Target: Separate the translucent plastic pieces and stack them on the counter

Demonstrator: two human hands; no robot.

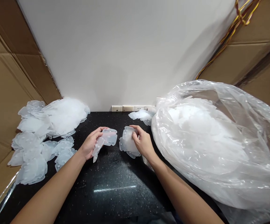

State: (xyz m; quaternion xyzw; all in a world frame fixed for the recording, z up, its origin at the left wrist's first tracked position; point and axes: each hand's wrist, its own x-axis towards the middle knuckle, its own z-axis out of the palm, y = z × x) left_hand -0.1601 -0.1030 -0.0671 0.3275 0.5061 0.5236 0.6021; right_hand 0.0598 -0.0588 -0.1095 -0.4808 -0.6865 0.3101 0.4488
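My left hand is closed round a couple of thin translucent plastic pieces, one tilted down from the palm. My right hand pinches the top of a small stack of the same translucent pieces that rests on the black speckled countertop. The two hands sit close together near the middle of the counter, a short gap between what they hold.
A heap of the same pieces spreads over the counter's left side. A large clear plastic bag full of them fills the right. A few more pieces lie by the white wall. Cardboard boxes stand on both sides.
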